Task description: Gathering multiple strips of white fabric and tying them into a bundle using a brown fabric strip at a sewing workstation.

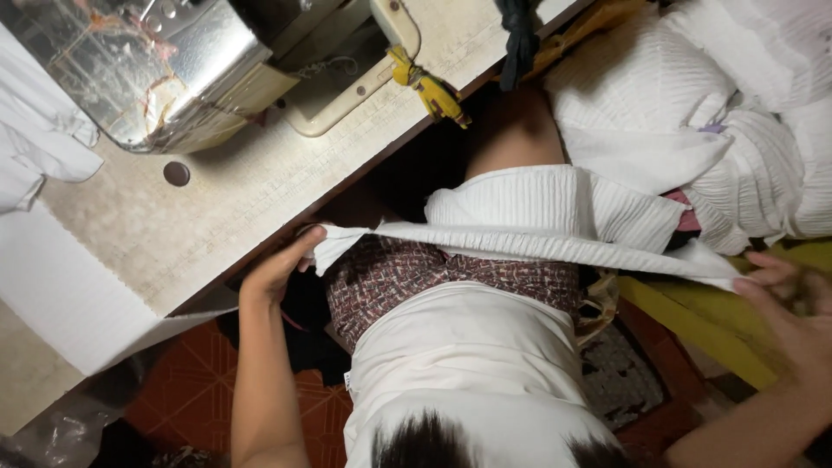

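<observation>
Fingers of the left hand [282,269] pinch one corner of a white ribbed cloth [529,238], the grip closed on its edge just below the rim of the table [217,225]. At the other end the right hand [793,303] holds the far corner, fingers curled over the hem, though that side is blurred and partly cut off. Between the two hands the cloth is stretched into a long, taut strip across the person's lap, its fine pleated ridges running crosswise. Under it lies a dark red patterned skirt [407,277], woven and nubbly, and below that a smooth cream top [468,364].

On the pale, speckled table stands a sewing machine [165,69] with a shiny metal body and a cream base. A yellow knotted strip [429,87] hangs over the table edge. To the right a heap of white ribbed fabric [737,113] is piled loosely, soft and crumpled. The floor [199,390] beneath is orange-red tile.
</observation>
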